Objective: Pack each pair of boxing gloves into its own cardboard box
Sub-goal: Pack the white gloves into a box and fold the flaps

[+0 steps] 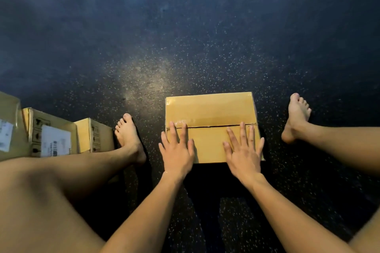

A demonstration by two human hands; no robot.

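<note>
We are sitting on a dark speckled floor (185,51), pressing both flat, spread grips, left hand (178,151) and right hand (243,153), on 1 closed cardboard box (209,109); bare floor lies beyond our fingertips.

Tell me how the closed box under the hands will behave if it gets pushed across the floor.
The box sits low and flat, so it should slide rather than tip. Its flaps are shut and both hands, left and right, press flat on them without visible sag, so it probably stays stiff. The speckled floor looks smooth; weight can't be told.
</note>
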